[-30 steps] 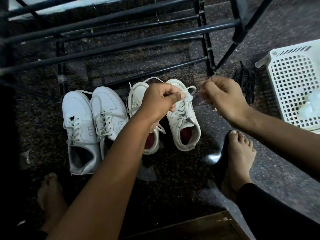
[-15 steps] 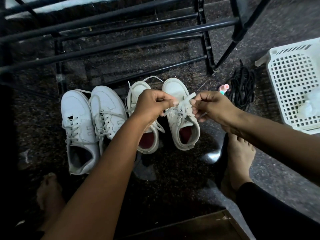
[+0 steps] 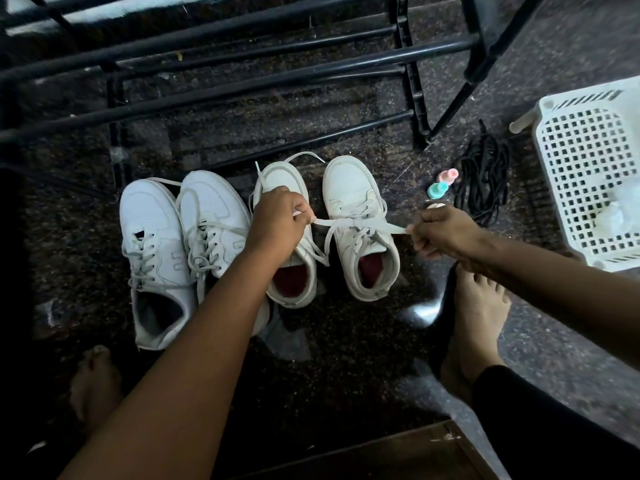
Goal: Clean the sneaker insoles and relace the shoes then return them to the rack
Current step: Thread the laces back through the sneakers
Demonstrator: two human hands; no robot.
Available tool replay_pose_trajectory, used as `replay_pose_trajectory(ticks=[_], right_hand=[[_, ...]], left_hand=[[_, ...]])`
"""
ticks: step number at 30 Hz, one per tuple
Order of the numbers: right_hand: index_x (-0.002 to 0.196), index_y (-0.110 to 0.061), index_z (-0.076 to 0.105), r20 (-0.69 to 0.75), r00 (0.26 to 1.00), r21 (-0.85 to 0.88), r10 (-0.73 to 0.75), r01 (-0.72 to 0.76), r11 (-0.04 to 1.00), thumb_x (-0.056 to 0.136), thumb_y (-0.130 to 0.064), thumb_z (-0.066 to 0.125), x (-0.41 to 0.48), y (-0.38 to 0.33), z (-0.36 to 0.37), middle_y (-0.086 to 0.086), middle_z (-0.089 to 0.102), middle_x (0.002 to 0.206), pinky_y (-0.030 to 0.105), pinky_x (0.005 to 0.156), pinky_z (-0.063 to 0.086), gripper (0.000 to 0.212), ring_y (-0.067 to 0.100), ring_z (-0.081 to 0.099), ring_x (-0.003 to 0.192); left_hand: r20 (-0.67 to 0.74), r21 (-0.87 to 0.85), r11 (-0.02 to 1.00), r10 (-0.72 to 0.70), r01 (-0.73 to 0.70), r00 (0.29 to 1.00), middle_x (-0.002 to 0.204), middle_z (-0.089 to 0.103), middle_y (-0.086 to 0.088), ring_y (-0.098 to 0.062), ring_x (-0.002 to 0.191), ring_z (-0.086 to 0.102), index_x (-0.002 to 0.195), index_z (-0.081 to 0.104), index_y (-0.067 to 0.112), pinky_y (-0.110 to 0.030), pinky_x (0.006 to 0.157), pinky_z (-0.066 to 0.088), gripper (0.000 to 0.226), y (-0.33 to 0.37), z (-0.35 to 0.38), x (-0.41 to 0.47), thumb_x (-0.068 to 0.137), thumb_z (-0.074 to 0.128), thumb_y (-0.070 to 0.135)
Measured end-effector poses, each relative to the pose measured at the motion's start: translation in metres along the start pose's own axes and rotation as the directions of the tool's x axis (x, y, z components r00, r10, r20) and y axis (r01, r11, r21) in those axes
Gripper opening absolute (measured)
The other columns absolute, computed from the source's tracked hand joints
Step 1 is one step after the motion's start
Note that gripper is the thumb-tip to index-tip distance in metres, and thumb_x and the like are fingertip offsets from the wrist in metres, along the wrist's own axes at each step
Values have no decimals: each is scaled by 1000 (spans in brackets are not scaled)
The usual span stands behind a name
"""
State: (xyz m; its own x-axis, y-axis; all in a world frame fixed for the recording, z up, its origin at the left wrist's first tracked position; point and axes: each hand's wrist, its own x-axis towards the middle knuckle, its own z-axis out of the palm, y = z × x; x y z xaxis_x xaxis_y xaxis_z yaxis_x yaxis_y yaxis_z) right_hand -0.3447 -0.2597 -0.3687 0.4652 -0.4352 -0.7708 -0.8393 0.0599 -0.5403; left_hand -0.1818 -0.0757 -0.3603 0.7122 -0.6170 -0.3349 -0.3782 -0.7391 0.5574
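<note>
Four sneakers sit on the floor just in front of the shoe rack [image 3: 242, 57], toes toward it. Left end of rack: white pair [image 3: 152, 237], laced. Right end: cream pair, red insoles [image 3: 372, 268] in. On the rightmost cream sneaker [image 3: 356, 195], the lace [image 3: 360, 225] is pulled taut sideways across the tongue. Left hand [image 3: 280, 220] grip: fingers curled tight on one lace end, above the other cream sneaker [image 3: 291, 289]. Right hand [image 3: 443, 233] grip: pinching the opposite end. Beside the rack's right leg: black lace bundle [image 3: 481, 181], pink bottle [image 3: 448, 175], teal bottle [image 3: 437, 190], white perforated basket [image 3: 588, 168].
</note>
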Motion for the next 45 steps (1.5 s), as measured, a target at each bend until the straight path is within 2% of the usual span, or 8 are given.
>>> replay_pose_trajectory(ticks=[7,15,18,23,33,39,42,45], right_hand=[[59,-7,56,26,999,-134,-22,25,991,85,-5,52,-11,1,-17,-2,53,41,15,38,38,27,10,48,36],[54,-11,55,-31,987,-424,-156,129,896,86,-18,58,-6,8,-36,14,62,59,34,60,48,33,26,56,55],[54,-14,53,-58,982,-551,-180,119,826,85,-21,59,-2,8,-36,10,60,61,33,61,44,32,27,57,63],[55,-18,51,-68,987,-610,-149,77,789,85,-24,61,2,8,-33,1,53,60,27,59,36,32,25,53,65],[73,-9,56,-67,976,-680,-210,109,725,87,-26,59,0,7,-30,9,51,74,29,62,36,23,28,49,74],[69,-14,55,-74,950,-636,-303,189,748,88,-26,57,-4,9,-32,10,58,75,38,68,47,22,33,56,77],[69,-21,53,-85,928,-600,-362,242,763,89,-32,57,-4,5,-32,7,59,75,37,67,46,24,31,57,76],[75,-17,55,-123,892,-560,-435,299,772,91,-37,55,-1,-5,-29,8,61,75,37,67,48,25,31,57,74]], left_hand=[[5,107,993,43,-44,999,81,50,3,-14,76,49,78,72,9,-22,67,32,12,-4,-8,-2,82,63,3],[66,337,941,19,-41,998,98,55,-10,-30,89,57,90,68,2,-39,75,48,15,-6,-6,-9,87,54,0],[85,431,902,-5,-33,996,101,54,-12,-31,89,58,93,66,1,-39,71,48,16,-4,-4,-10,85,52,-4],[101,539,841,-5,-50,995,103,53,-12,-32,88,58,95,65,2,-37,66,46,17,-2,-4,-10,85,52,-4],[93,593,804,-11,-46,996,105,52,-12,-30,90,58,98,64,3,-34,62,42,20,1,-2,-13,83,53,-5],[9,464,884,48,-47,999,98,53,-11,-31,85,57,93,65,3,-37,62,43,15,0,-3,-15,88,51,0],[-103,224,974,45,-21,994,93,58,-9,-27,78,57,86,70,6,-33,62,41,15,6,-6,-12,87,56,7],[-166,-66,998,-28,18,986,77,61,-2,-15,65,52,77,72,12,-29,63,44,11,21,-5,-1,83,63,9]])
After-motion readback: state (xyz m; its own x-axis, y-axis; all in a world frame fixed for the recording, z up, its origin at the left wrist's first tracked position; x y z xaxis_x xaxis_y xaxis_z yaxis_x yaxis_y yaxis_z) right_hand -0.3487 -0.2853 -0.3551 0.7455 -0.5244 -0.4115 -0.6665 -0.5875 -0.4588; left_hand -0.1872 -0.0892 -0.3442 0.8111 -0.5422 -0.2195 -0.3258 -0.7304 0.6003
